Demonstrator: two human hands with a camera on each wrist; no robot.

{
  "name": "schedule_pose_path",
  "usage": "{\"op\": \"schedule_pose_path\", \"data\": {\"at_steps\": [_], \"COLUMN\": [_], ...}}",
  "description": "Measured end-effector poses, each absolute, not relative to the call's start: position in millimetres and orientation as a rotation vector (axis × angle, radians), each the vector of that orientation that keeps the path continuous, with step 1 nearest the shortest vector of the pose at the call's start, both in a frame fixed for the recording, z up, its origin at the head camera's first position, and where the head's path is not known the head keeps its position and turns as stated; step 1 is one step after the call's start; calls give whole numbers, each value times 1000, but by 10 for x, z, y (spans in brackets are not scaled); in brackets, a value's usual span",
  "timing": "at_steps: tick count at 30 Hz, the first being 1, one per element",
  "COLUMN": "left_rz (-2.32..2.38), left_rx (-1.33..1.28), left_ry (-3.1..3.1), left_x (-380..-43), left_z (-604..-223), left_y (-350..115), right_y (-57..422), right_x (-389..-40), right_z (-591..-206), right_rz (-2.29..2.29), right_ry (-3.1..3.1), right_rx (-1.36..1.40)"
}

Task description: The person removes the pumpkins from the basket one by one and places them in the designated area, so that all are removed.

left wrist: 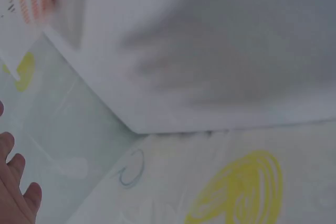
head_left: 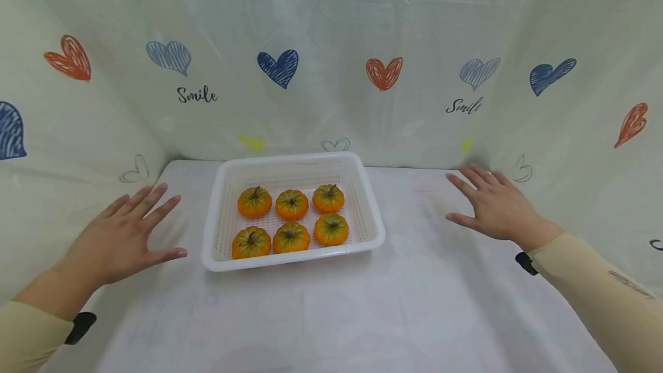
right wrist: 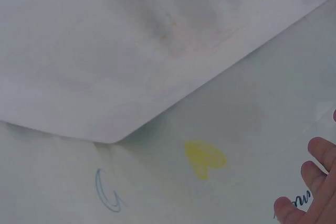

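Observation:
Several small orange pumpkins [head_left: 292, 205] with green-tinged tops and short stems sit in two rows inside a white plastic basket [head_left: 292, 260] with perforated walls. My left hand [head_left: 121, 235] is held over the table to the left of the basket, fingers spread and thumb pointing toward it, holding nothing. Well to the basket's right, my right hand [head_left: 492, 203] is also spread with nothing in it. In the left wrist view, fingertips [left wrist: 17, 163] show at the lower left edge, and a corner of the basket [left wrist: 26, 3] appears at the upper left.
The white-covered table [head_left: 331, 315] is enclosed at the back and both sides by a pale curtain [head_left: 331, 4] printed with hearts and the word Smile. The basket stands near the table's back edge, left of the middle.

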State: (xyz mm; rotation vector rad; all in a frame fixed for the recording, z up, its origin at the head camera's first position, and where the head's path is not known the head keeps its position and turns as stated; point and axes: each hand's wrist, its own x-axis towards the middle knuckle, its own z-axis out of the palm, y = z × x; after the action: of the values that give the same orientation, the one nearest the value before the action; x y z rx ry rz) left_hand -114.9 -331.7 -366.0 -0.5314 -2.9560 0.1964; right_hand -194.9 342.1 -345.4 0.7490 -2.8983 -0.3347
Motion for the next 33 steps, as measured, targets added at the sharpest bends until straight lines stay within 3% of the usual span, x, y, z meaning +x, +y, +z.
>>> {"op": "schedule_pose_path", "data": {"at_steps": [18, 33], "left_rz": [-105, -251], "left_rx": [-660, -528], "left_ry": [-2874, -3011], "left_x": [-982, -845], "left_z": [-3711, -3908], "left_y": [-2785, -2589], "right_y": [2766, 2237], "right_x": [-2153, -2249], "right_z": [-3376, -3420], "right_rz": [-237, -134], "right_ry": [-2889, -2909], "right_rx": [859, 937]}}
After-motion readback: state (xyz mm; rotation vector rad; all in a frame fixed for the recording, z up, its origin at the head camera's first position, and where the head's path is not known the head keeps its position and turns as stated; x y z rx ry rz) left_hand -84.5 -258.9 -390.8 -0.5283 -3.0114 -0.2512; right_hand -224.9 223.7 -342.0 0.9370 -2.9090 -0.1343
